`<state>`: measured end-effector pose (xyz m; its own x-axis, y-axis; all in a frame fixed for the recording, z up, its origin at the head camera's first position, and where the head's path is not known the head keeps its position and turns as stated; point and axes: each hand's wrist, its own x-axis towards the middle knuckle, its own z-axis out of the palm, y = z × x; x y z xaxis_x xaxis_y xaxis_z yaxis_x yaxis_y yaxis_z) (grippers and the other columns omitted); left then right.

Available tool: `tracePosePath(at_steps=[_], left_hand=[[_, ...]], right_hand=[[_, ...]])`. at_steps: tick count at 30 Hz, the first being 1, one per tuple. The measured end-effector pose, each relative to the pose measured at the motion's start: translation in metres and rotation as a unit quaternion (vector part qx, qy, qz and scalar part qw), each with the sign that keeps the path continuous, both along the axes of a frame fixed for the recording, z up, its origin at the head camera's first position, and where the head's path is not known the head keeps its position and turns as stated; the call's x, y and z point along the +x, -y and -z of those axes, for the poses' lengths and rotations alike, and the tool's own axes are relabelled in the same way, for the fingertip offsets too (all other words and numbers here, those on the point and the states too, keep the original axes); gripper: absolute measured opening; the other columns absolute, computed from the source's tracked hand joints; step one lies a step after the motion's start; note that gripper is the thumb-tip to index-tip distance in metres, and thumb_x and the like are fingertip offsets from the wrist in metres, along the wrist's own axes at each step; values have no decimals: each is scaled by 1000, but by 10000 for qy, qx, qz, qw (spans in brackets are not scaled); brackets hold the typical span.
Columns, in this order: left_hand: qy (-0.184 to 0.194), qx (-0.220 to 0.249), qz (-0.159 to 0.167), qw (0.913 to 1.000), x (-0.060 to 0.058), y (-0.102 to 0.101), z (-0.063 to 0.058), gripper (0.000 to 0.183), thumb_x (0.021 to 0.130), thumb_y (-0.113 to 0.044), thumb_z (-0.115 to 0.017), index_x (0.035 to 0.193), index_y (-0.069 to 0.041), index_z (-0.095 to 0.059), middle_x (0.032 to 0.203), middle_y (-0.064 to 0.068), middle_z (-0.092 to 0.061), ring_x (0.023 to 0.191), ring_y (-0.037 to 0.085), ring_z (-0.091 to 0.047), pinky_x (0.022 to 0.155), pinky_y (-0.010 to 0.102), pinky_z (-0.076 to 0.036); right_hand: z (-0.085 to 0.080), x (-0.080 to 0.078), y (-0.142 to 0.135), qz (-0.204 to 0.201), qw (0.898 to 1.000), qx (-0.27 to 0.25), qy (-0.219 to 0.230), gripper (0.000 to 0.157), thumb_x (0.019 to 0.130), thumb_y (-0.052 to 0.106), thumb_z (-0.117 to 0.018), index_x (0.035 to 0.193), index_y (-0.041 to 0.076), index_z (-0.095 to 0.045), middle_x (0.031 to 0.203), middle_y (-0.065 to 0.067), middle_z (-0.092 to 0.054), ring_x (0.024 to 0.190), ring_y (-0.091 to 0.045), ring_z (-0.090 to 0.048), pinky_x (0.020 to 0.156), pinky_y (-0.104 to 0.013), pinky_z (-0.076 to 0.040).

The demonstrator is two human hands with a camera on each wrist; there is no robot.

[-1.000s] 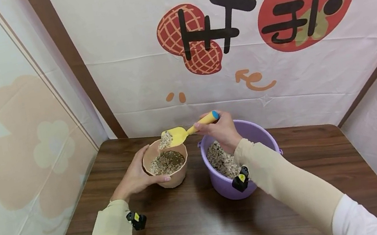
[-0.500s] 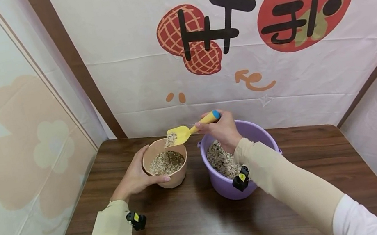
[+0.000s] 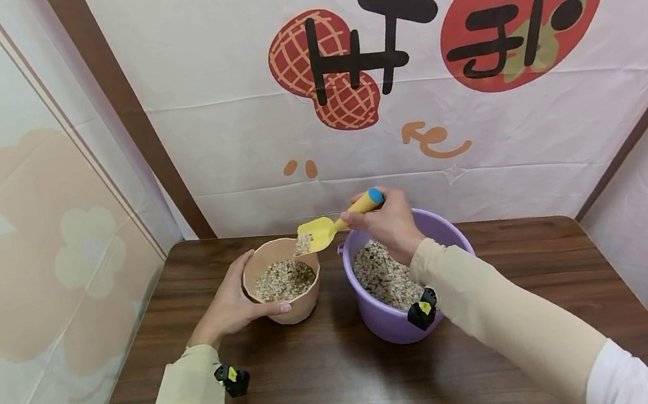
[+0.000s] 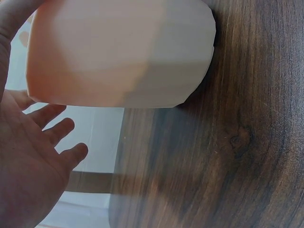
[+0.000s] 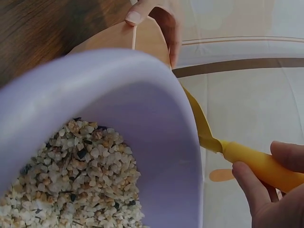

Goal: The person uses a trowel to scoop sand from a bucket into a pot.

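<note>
My left hand (image 3: pixel 234 307) holds a peach-coloured flowerpot (image 3: pixel 298 310), thumb along the near side and fingers around the far left rim. Small pale gravel (image 3: pixel 283 282) lies inside it. In the left wrist view, the pot's wall (image 4: pixel 118 52) stands between thumb and spread fingers. My right hand (image 3: pixel 393 224) grips the yellow handle of a small toy shovel (image 3: pixel 323 232), whose blade, still bearing some gravel, tilts toward the pot's right rim. Under that hand is a purple bucket (image 3: pixel 382 319) of mixed gravel (image 5: pixel 85 175), right of the pot.
Both containers stand near the back of a dark wooden table (image 3: pixel 330 394). A white printed cloth wall (image 3: pixel 226 154) rises right behind them, with another at the left side. The bucket's rim (image 5: pixel 109 59) lies between the right wrist and the pot.
The shovel has drawn back to the right, from over the pot to its right rim. Gravel has fallen off its blade, and pale gravel now covers more inside the pot. The left hand keeps its place.
</note>
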<state>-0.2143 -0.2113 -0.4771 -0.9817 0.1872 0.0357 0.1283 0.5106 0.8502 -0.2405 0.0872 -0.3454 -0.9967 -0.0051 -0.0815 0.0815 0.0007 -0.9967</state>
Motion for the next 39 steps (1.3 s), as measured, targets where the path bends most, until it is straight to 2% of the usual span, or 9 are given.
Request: tracePosePath(at_steps=[9, 17, 30, 35, 39], left_hand=[[-36, 53, 3, 10000, 0, 0, 0, 131, 61, -37, -100, 160, -5, -21, 159, 21, -28, 142, 41, -35, 115, 58, -30], [-126, 99, 50, 9999, -2, -1, -1, 129, 61, -35, -100, 159, -5, -23, 157, 21, -31, 140, 40, -38, 113, 58, -32], [-71, 125, 43, 9999, 0, -1, -1, 129, 61, -35, -100, 159, -5, -22, 157, 20, -31, 140, 40, -38, 114, 58, -32], [-87, 194, 75, 9997, 0, 0, 0, 128, 61, -33, -100, 159, -5, -22, 156, 21, -32, 139, 41, -38, 113, 59, -32], [-103, 262, 88, 9996, 0, -1, 0, 127, 61, -32, -100, 159, -5, -23, 155, 21, -33, 139, 42, -39, 113, 60, -32]], right_hand=[[-4, 10, -10, -83, 9991, 400, -151, 30, 84, -7, -79, 111, -6, -65, 112, -19, -63, 104, -29, -66, 85, -32, -59], [-9, 22, -19, -257, 9965, 702, -367, 29, 85, -3, -79, 112, -5, -66, 109, -18, -66, 100, -26, -66, 86, -33, -58], [-14, 27, -32, -401, 9971, 406, -500, 29, 86, -2, -79, 112, -7, -66, 109, -16, -64, 95, -22, -67, 84, -31, -58], [-17, 31, -41, -516, 9971, -69, -559, 29, 87, -6, -76, 113, -8, -63, 107, -15, -64, 93, -22, -69, 87, -37, -58], [-18, 35, -51, -556, 9960, -544, -443, 27, 88, -7, -75, 113, -5, -63, 105, -14, -66, 92, -21, -71, 92, -41, -56]])
